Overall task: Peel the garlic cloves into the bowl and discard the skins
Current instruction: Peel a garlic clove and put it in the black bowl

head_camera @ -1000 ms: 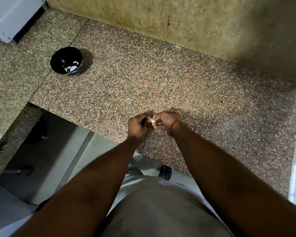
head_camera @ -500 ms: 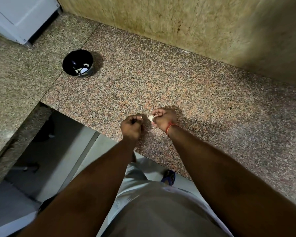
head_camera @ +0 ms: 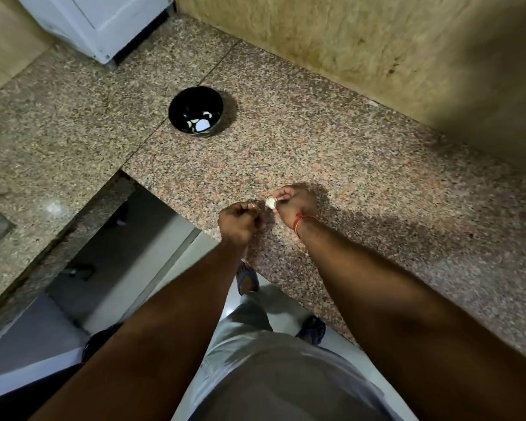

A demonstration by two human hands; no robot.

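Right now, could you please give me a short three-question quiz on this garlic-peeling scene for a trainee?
1. True or false: the black bowl on the counter already holds pale pieces.
2. Which hand pinches the garlic clove: A) left hand B) right hand?
3. Fill in: the wrist with the red thread is the ____ one.

Key: 1 true. 2 B. 3 right.

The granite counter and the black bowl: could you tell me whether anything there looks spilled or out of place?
Nothing stands out. The black bowl sits upright on the granite counter with pale pieces inside, none around it.
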